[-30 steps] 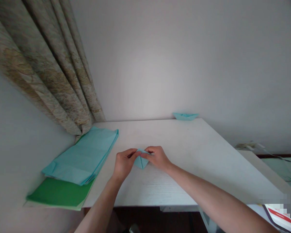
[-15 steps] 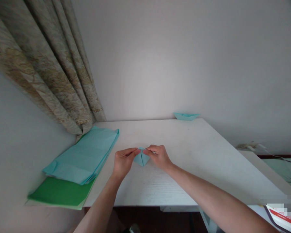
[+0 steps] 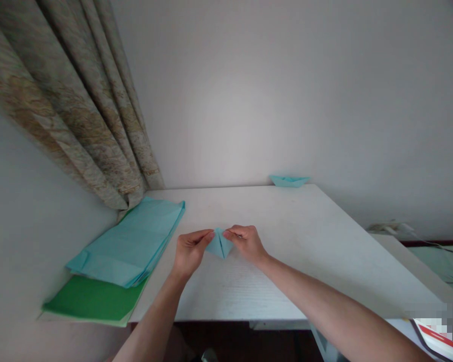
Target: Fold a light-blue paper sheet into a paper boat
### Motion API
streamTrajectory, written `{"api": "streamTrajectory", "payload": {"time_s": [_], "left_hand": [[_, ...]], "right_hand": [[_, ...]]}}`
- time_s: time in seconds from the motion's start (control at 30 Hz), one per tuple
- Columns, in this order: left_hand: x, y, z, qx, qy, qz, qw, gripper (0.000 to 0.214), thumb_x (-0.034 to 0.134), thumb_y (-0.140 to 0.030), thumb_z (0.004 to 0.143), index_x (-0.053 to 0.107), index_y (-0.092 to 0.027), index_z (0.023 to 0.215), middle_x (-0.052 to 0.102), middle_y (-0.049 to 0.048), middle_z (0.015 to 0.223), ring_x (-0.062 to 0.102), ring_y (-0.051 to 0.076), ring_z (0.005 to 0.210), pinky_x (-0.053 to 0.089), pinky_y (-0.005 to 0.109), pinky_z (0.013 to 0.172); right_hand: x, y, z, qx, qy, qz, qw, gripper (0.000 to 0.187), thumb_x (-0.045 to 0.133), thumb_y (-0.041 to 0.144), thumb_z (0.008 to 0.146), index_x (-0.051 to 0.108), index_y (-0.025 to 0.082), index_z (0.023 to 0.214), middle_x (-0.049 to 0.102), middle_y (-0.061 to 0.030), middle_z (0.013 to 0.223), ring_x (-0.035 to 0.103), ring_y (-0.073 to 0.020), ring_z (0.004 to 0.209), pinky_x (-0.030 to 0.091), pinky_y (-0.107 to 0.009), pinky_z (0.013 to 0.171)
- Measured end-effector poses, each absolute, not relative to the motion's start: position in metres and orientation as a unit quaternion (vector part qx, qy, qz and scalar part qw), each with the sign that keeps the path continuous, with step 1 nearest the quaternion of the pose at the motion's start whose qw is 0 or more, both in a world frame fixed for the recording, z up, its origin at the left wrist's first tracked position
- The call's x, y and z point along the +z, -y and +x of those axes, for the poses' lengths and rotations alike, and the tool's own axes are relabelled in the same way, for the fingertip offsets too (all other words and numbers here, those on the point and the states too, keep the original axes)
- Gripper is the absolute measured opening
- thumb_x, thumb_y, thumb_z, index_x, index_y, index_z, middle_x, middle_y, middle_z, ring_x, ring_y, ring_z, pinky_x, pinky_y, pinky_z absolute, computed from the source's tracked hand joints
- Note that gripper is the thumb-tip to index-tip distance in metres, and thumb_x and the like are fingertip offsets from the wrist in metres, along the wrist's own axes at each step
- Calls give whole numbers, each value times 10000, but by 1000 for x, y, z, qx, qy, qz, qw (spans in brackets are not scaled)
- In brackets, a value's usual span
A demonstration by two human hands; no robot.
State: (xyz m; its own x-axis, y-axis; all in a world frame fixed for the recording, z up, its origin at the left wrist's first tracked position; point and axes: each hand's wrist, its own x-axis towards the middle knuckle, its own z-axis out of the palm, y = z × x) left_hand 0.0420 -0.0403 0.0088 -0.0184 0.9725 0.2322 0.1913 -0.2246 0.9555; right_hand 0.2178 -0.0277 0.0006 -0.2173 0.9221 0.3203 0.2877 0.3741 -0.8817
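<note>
A small folded piece of light blue paper (image 3: 221, 246) is held between both hands above the middle of the white table (image 3: 287, 241). It has a pointed lower corner and a dark crease or slit down its centre. My left hand (image 3: 191, 250) pinches its upper left side between thumb and fingers. On the upper right side, my right hand (image 3: 248, 243) pinches it in the same way. The paper parts under the fingertips are hidden.
A light blue paper boat (image 3: 289, 181) stands at the table's back edge by the wall. To the left lies a stack of light blue paper (image 3: 132, 241) over green sheets (image 3: 96, 299). A patterned curtain (image 3: 79, 100) hangs above them. A cable (image 3: 432, 241) runs at the right.
My left hand has shifted slightly left, and more of the folded paper's front shows between the hands. My right hand is nearly still.
</note>
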Motion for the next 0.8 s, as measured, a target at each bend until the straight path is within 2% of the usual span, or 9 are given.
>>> {"api": "streamTrajectory", "payload": {"time_s": [0.23,0.5,0.67,0.8], "left_hand": [[14,42,44,522,-491,575,395,211,669,-352,711,764,-184,798,746,36,821,699,234,759,562,294,687],[14,42,44,529,-487,565,404,194,683,-344,704,762,-186,784,747,34,822,698,236,778,560,300,712],[12,39,43,550,-490,546,399,226,685,-363,710,743,-159,788,745,57,802,694,232,761,559,310,709],[9,35,41,610,-449,476,447,280,632,-414,773,680,-147,842,739,84,864,694,223,821,558,347,760]], "right_hand": [[0,27,217,382,676,-427,464,364,565,439,815,604,184,559,451,19,540,412,-127,547,303,-249,536],[-2,26,217,403,655,-429,475,369,577,460,806,621,184,565,433,26,537,397,-125,550,298,-250,531],[-4,23,216,406,626,-434,504,333,592,441,795,661,178,602,497,20,538,425,-126,546,322,-247,519],[-3,20,217,384,573,-464,556,287,620,431,764,706,167,692,593,-5,595,479,-140,573,370,-248,532]]}}
